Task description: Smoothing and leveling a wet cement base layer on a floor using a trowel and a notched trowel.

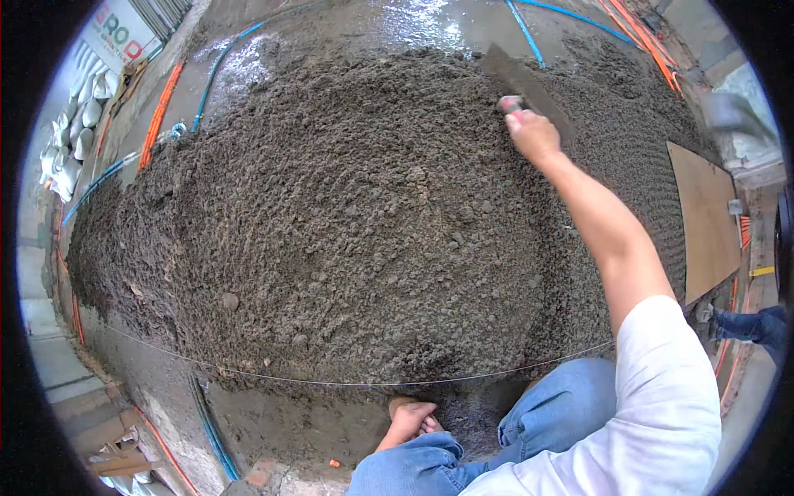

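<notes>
My right hand [533, 136] reaches far forward and grips the red and pale handle of a trowel [523, 87]. The trowel's long, flat grey blade lies against the far right part of a broad bed of damp, crumbly mortar [356, 215]. Low in the middle, my left hand [409, 420] rests beside my jeans-clad knee, its fingers curled in. Something brownish shows at its far side, but what the fingers hold, if anything, is hidden. Just beyond that hand, a thin taut string [372, 384] crosses the near edge of the mortar.
A flat tan board [703, 219] lies at the right, near another person's leg [751, 324]. Orange conduits [160, 116] and blue pipes [217, 74] run along the floor's edges. White sacks [78, 124] are piled at the far left. More dark pipes [211, 430] lie at near left.
</notes>
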The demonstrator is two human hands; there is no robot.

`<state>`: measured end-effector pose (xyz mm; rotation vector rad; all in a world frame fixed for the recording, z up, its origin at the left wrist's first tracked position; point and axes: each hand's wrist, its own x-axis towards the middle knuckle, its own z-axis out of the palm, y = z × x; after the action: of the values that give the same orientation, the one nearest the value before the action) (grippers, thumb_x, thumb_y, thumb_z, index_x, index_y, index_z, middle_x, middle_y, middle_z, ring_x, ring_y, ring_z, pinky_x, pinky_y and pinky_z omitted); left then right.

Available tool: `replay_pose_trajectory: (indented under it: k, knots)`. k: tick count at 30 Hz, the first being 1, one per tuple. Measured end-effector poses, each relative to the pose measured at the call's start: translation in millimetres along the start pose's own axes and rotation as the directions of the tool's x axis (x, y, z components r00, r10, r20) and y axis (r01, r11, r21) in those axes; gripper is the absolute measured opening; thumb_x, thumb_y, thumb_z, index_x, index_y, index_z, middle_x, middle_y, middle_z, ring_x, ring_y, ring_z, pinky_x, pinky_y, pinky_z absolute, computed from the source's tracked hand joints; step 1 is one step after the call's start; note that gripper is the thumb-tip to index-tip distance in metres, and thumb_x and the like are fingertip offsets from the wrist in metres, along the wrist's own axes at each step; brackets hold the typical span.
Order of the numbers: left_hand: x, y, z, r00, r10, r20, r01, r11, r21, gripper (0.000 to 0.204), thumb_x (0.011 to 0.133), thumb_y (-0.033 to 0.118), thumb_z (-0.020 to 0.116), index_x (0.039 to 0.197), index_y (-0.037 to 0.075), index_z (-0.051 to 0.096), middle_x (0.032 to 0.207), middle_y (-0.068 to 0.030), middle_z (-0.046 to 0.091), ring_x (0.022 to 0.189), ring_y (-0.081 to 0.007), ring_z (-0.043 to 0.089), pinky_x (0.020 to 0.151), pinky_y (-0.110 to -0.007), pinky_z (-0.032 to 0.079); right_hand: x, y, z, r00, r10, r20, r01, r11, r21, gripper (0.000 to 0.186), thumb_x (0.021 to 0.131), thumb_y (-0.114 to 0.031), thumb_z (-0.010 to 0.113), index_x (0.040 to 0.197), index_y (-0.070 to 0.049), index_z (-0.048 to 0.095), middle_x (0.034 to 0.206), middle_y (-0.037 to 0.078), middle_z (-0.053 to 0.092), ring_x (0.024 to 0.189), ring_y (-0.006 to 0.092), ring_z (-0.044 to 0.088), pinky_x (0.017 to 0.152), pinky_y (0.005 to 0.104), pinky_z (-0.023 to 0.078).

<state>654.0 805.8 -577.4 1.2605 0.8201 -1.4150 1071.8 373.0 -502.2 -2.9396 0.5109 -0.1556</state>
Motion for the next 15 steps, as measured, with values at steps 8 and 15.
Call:
replay_pose_trajectory:
  k: [8, 15]
  knots:
    - [-0.9, -20.7, -1.0, 0.997, 0.078, 0.002, -0.077, 0.994, -0.080, 0.022, 0.090, 0.023, 0.060, 0.088, 0.003, 0.068, 0.066, -0.0080, 0.064, 0.047, -0.0166, 0.059, 0.037, -0.026, 0.044, -57.7, -157.2, 12.8, 0.873, -0.481, 0.086, 0.441, 0.851, 0.286, 0.037, 0.090, -0.039, 0.049, 0.095, -0.005, 0.062, 0.091, 0.018, 0.067, 0.084, 0.0349, 0.066, 0.077, 0.0455, 0.053]
    - [-9.1, -2.3, 3.0, 1.000, 0.000, -0.020, -0.002, 0.994, -0.109, 0.022, 0.090, 0.024, 0.061, 0.086, 0.003, 0.067, 0.064, -0.0064, 0.063, 0.047, -0.0172, 0.059, 0.038, -0.027, 0.046, -31.7, -204.2, 4.4, 0.749, -0.492, 0.443, 0.230, 0.821, 0.523, 0.051, 0.087, -0.048, 0.050, 0.095, -0.002, 0.068, 0.099, 0.020, 0.067, 0.096, 0.0341, 0.063, 0.086, 0.0426, 0.048]
